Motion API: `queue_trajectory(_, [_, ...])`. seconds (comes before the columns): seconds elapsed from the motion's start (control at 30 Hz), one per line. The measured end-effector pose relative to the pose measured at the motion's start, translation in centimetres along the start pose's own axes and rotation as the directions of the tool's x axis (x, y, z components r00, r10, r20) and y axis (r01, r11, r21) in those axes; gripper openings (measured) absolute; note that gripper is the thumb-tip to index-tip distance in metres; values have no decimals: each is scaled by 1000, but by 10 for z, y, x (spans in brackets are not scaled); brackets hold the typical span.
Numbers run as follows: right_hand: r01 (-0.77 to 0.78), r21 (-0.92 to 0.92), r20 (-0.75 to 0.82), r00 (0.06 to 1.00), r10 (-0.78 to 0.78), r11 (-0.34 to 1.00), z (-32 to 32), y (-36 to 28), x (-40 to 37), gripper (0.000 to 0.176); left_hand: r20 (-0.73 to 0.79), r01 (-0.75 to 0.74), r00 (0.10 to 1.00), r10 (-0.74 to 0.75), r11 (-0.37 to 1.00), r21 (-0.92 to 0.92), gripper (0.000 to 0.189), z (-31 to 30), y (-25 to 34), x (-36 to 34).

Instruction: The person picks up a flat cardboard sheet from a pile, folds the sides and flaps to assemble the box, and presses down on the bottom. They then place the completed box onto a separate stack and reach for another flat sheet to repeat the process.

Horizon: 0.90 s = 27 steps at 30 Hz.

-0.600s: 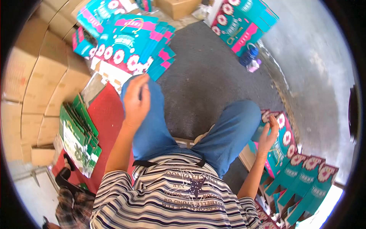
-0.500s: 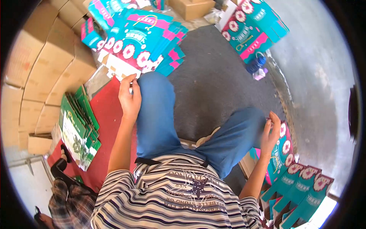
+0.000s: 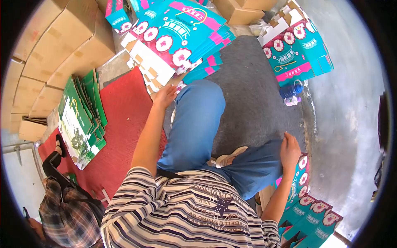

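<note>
My left hand [image 3: 165, 96] reaches forward past my left knee to the near edge of a fanned pile of flat teal and pink cartons [image 3: 182, 37], fingers spread and touching the white flaps. My right hand [image 3: 289, 149] rests beside my right knee on top of a folded teal carton [image 3: 301, 175] that stands at the head of a row of like cartons [image 3: 314, 219]. I cannot make out whether its fingers grip the carton or only lie on it. I am seated, blue jeans and striped shirt in view.
Brown shipping boxes [image 3: 53, 45] line the left side. A stack of flat green cartons [image 3: 78, 120] lies on a red mat [image 3: 124, 124]. More teal cartons [image 3: 297, 53] and a blue bottle [image 3: 291, 90] sit far right. A plaid bag [image 3: 70, 211] lies lower left.
My left hand has moved forward from above my thigh to the edge of the carton pile. My right hand has shifted slightly on the folded carton. The view has tilted.
</note>
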State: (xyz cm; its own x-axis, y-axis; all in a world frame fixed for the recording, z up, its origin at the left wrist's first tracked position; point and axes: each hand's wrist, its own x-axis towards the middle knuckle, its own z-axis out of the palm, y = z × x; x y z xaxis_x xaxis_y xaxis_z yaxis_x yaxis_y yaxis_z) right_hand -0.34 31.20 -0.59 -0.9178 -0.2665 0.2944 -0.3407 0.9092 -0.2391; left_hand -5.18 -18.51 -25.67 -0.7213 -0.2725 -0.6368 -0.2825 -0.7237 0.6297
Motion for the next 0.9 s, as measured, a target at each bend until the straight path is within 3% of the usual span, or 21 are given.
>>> queue_trajectory(0.03, [1, -29, 2, 1000, -1, 1000, 1, -1, 0, 15, -20, 4, 1000, -9, 975, -223, 37, 9, -1, 8])
queue_trajectory(0.07, [3, -57, 5, 1000, -2, 998, 2, -3, 1, 15, -25, 3, 1000, -10, 972, -234, 37, 17, -1, 16])
queue_trajectory(0.13, [13, -60, 16, 1000, -12, 998, 3, -4, 3, 14, -3, 7, 1000, -9, 881, -473, 40, 33, -1, 28])
queue_trajectory(0.37, [40, -82, 32, 999, -37, 996, 7, -12, 9, 13, -17, -14, 1000, 2, 714, -700, 50, 69, 2, 54])
queue_trajectory(0.57, [22, -82, 52, 998, -17, 996, 9, -6, 9, 13, -92, -97, 995, 43, 651, -753, 62, 79, 22, 54])
queue_trajectory(0.73, [6, -86, 42, 999, -2, 996, 7, -6, 7, 13, -56, -147, 987, 152, 685, -713, 38, 68, 49, 37])
queue_trajectory(0.83, [-34, -93, 68, 997, 40, 995, 6, -5, 6, 16, -45, -289, 944, 328, 752, -593, 16, 70, 79, 15])
queue_trajectory(0.9, [-73, -92, 97, 992, 81, 993, 5, -5, 5, 19, -85, -338, 932, 352, 759, -556, 13, 83, 97, -8])
